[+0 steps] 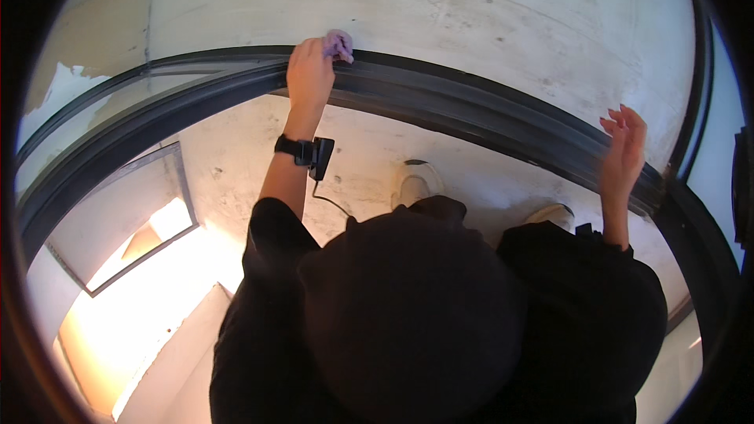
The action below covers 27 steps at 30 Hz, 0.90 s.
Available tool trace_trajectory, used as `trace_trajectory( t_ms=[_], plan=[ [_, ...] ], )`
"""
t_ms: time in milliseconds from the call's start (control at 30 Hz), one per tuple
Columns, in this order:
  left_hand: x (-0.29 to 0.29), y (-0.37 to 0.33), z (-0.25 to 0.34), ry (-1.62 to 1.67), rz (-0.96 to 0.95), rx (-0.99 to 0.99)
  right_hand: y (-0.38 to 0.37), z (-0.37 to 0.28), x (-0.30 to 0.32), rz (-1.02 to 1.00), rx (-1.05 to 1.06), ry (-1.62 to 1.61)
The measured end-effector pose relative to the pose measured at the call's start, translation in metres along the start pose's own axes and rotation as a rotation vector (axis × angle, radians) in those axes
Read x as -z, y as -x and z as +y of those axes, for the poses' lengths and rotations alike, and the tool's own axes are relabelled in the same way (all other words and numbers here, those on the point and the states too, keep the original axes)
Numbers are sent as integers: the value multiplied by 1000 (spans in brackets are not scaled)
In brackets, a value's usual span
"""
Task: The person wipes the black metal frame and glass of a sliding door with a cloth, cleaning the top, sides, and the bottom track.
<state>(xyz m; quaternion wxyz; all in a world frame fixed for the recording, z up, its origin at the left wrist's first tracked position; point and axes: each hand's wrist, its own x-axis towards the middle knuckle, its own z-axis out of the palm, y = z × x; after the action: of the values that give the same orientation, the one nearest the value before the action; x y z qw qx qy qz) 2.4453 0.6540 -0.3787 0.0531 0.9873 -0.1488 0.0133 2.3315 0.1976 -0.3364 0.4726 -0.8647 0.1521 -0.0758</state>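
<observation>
My left hand (311, 74) is closed around a crumpled light purple cloth (338, 45), pressed against the top of a long black frame rail (440, 94). Part of the cloth is hidden by the fingers. Over at the right, my right hand (624, 149) is raised above the rail near the corner, its fingers apart and nothing in them. The rail has several parallel grooves along its length and looks curved in this wide view.
Beyond the rail lies a pale, stained surface (440, 12). A dark upright frame member (691, 235) meets the rail at the right. At the lower left, a thin rectangular frame (141, 271) shows beside bright light. My pale shoes (416, 184) stand behind the rail.
</observation>
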Motion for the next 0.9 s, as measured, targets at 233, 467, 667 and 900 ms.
trace_trajectory(
  t_ms=[233,467,667,900],
  plan=[
    [34,65,-25,-141,342,152,7,26,-23,-91,-107,-38],
    [5,56,-37,35,108,265,8,14,-49,-317,139,217],
    [-8,34,85,479,-287,-85,25,15,-56,-260,245,264],
    [-44,26,261,411,-75,-550,10,-8,-58,-70,437,173]
  ],
)
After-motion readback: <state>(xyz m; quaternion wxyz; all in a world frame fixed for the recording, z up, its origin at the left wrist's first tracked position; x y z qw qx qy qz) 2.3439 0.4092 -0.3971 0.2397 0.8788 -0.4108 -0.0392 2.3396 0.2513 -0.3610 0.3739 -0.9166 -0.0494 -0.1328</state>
